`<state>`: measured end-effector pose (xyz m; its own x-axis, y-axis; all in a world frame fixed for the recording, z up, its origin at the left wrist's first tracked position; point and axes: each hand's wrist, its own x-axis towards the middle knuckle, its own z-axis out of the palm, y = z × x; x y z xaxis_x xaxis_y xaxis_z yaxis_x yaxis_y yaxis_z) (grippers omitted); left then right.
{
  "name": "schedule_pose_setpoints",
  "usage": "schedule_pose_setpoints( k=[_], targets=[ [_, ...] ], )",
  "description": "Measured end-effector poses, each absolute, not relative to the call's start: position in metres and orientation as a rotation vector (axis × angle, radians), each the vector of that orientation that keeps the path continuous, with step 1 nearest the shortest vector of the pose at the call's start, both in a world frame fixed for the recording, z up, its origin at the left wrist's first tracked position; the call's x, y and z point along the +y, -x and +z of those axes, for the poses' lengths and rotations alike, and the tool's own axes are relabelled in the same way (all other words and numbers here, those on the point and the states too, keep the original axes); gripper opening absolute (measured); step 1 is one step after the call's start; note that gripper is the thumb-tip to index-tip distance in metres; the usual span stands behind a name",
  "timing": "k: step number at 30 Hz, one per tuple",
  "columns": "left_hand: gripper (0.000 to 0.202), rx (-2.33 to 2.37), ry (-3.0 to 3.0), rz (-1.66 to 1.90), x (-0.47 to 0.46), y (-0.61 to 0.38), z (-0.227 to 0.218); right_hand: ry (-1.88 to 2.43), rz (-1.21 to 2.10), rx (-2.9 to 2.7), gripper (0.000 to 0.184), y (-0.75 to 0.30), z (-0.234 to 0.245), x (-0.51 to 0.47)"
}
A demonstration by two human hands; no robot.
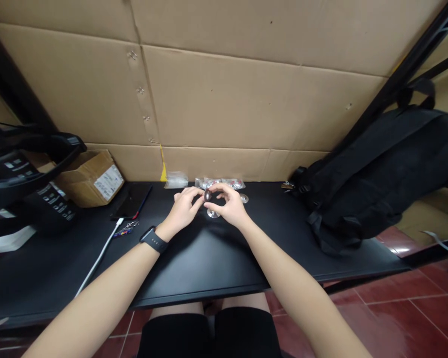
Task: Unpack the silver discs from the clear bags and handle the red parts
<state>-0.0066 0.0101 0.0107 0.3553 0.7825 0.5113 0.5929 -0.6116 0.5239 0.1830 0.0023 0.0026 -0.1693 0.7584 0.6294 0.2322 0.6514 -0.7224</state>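
Between my two hands, a small dark round piece (pixel 208 195) with a shiny face is held up over the black table (pixel 209 258). The fingertips of my right hand (pixel 229 205) pinch it from the right. My left hand (pixel 187 206), with a watch on its wrist, has its thumb and fingers closed at the piece's left edge. Just below the piece, a shiny metal disc-like part (pixel 213 214) lies on the table, partly covered by my fingers. A second shiny round part (pixel 244 198) lies right behind my right hand. The exact kind of these parts is too small to tell.
Clear plastic bags (pixel 224 183) of small parts lie along the cardboard wall (pixel 246 99). To the left are a phone (pixel 133 201), a keyring (pixel 127 228), a white cable (pixel 100 256), a cardboard box (pixel 91 181) and a black bag (pixel 26 184). A black backpack (pixel 381 169) stands at right.
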Motion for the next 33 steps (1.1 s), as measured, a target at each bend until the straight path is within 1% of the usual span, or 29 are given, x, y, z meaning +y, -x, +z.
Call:
schedule_pose_setpoints(
  k=[8, 13, 19, 23, 26, 29, 33],
  targets=[
    [0.014, 1.246, -2.336, 1.161, 0.006, 0.003, 0.01, 0.786, 0.605, -1.741, 0.041, -0.182, 0.003, 0.0],
    [0.013, 1.277, -2.417, 1.154, 0.004, 0.003, 0.012, 0.823, 0.608, -1.687, 0.038, -0.182, 0.002, 0.001],
    [0.014, 1.351, -2.484, 1.172, 0.001, 0.003, 0.012, 0.813, 0.715, -1.66, 0.037, -0.181, 0.002, 0.001],
    [0.015, 1.364, -2.564, 1.203, -0.002, 0.004, 0.015, 0.848, 0.852, -1.658, 0.036, -0.181, 0.0, 0.001],
    [0.014, 1.371, -2.582, 1.254, -0.001, 0.006, 0.015, 0.877, 0.916, -1.728, 0.039, -0.183, -0.001, 0.002],
    [0.014, 1.353, -2.592, 1.268, 0.0, 0.006, 0.015, 0.823, 0.998, -1.754, 0.034, -0.184, -0.001, 0.004],
    [0.021, 1.331, -2.546, 1.272, -0.002, 0.006, 0.019, 0.836, 0.847, -1.811, 0.026, -0.186, -0.001, 0.007]
  ],
)
